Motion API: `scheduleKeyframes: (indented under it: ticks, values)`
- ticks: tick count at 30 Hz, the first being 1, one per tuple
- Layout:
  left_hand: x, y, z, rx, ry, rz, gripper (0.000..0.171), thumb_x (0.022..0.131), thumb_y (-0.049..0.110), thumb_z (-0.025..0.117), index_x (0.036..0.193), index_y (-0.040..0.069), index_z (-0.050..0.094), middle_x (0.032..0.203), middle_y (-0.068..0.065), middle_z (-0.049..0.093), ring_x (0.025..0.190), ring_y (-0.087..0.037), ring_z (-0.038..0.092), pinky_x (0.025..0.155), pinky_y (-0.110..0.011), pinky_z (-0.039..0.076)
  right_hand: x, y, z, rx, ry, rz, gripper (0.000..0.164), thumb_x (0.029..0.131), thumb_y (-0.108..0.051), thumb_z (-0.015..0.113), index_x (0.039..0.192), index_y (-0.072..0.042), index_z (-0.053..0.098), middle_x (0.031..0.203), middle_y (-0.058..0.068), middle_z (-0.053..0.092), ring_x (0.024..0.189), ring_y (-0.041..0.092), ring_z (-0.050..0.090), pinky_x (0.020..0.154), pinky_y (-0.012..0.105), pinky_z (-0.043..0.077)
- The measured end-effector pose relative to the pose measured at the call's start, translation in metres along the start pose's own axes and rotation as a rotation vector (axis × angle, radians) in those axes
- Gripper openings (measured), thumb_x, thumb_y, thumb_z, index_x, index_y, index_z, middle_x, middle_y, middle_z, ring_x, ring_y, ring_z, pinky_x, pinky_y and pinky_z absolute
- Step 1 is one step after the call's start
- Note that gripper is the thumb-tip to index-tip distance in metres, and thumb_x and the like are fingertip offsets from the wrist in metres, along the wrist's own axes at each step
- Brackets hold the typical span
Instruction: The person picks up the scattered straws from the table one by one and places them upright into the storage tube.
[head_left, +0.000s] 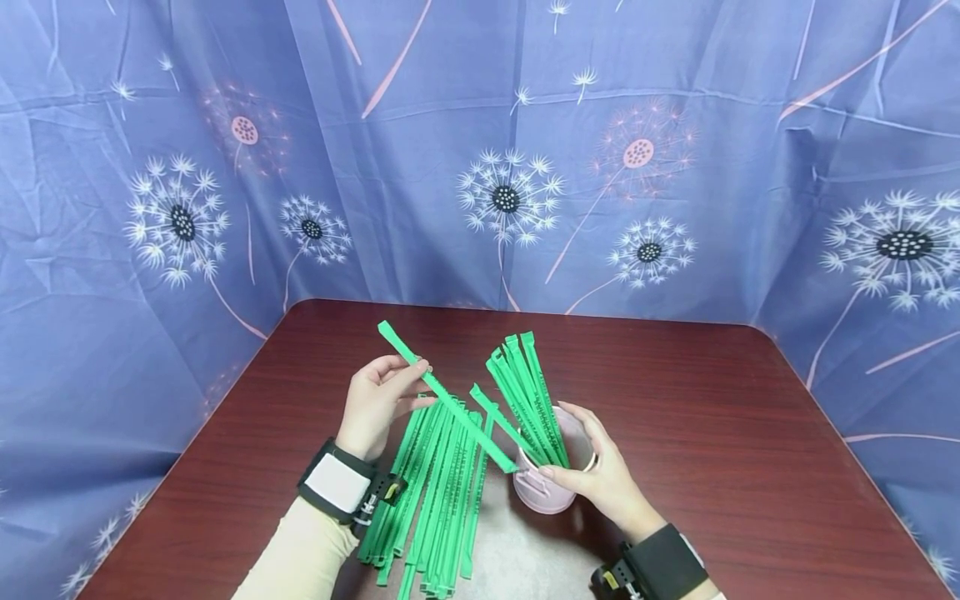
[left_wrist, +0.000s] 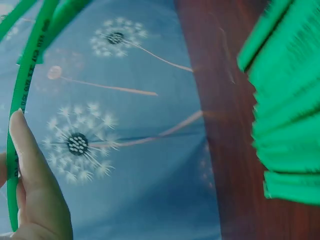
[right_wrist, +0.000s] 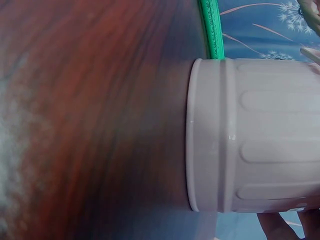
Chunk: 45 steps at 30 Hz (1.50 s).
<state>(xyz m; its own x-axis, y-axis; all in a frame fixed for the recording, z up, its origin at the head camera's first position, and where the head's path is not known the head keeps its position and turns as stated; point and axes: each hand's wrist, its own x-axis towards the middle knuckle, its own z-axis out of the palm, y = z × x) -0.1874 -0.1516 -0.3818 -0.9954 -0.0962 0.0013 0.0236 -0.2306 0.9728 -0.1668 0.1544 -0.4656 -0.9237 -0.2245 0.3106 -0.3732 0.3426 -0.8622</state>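
Observation:
My left hand [head_left: 382, 400] pinches one long green wrapped straw [head_left: 450, 402] between thumb and fingers. The straw slants down to the right, its lower end beside the left side of a pale pink cup [head_left: 546, 496]. With thumb at the near rim and fingers at the far side, my right hand [head_left: 603, 467] grips that cup. Several green wrapped straws [head_left: 528, 400] stand in the cup, leaning left; one tilts lower than the others. In the right wrist view the cup [right_wrist: 270, 130] shows ribbed sides and a ringed base.
A fanned pile of green wrapped straws [head_left: 442, 500] lies on the dark red-brown table [head_left: 712, 433], left of the cup and beneath my left hand. A blue dandelion-print cloth [head_left: 420, 192] hangs behind the table and along its sides.

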Motion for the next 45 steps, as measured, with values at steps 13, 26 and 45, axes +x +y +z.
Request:
scheduleKeyframes:
  ticks: [13,26,45]
  values:
    - [-0.005,0.005,0.006,-0.097,-0.041,0.077,0.004,0.094,0.003,0.064,0.091,0.005,0.062,0.079,0.001,0.074,0.066,-0.013,0.070,0.074,-0.044,0.062,0.000,0.002,0.001,0.009,-0.008,0.012,0.081,0.073,-0.014,0.087,0.143,-0.018,0.047,0.143,0.003,0.050,0.127,-0.006,0.041,0.105,0.023,0.036]
    - [-0.009,-0.002,0.019,-0.052,-0.028,0.103,0.007,0.093,0.002,0.065,0.091,0.006,0.060,0.085,0.001,0.075,0.073,-0.015,0.073,0.074,-0.042,0.062,0.000,0.002,0.001,0.005,-0.001,0.003,0.082,0.072,-0.014,0.087,0.143,-0.009,0.047,0.142,0.003,0.051,0.127,-0.006,0.041,0.105,0.017,0.033]
    - [-0.026,-0.027,0.064,0.680,-0.057,0.301,0.016,0.086,0.027,0.077,0.083,0.015,0.068,0.080,0.000,0.074,0.061,-0.016,0.069,0.056,-0.023,0.049,0.001,0.001,0.000,0.040,-0.012,-0.002,0.081,0.073,-0.012,0.086,0.143,-0.019,0.047,0.143,0.003,0.050,0.127,-0.004,0.041,0.104,0.017,0.032]
